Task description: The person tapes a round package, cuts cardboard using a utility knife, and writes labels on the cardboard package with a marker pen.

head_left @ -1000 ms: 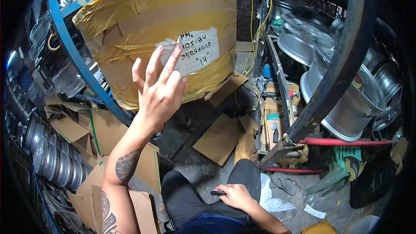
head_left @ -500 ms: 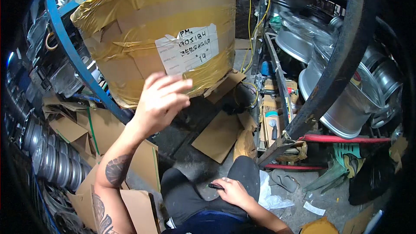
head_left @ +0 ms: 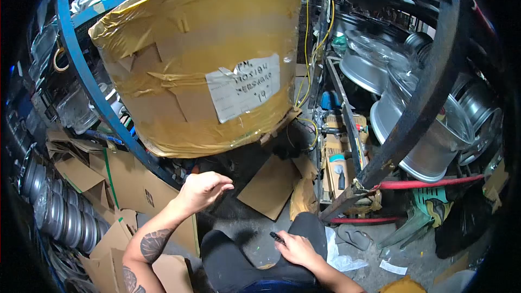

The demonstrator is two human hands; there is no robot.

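Observation:
A large carton (head_left: 179,92) wrapped in yellow-brown tape hangs or rests in front of me. On its side is a white label (head_left: 244,89) with handwriting, including "19". My left hand (head_left: 205,189) is below the carton's lower edge, apart from it, with its fingers curled and pressed together; whatever they may hold is hidden. Over my right thigh, my right hand (head_left: 298,250) is closed around a slim black object (head_left: 277,237) with one end sticking out past the fingers; its exact kind cannot be made out.
Flattened cardboard (head_left: 269,187) lies on the floor under the carton. A blue post (head_left: 89,76) stands left, near stacked wheel rims (head_left: 65,217). At right, a dark metal frame (head_left: 418,119) crosses before silver rims (head_left: 429,141). Yellow cables (head_left: 308,32) hang behind.
My left hand has dropped from in front of the label to below the carton, and its fingers have closed together. My right hand stays on the thigh with the black object. The view has shifted slightly.

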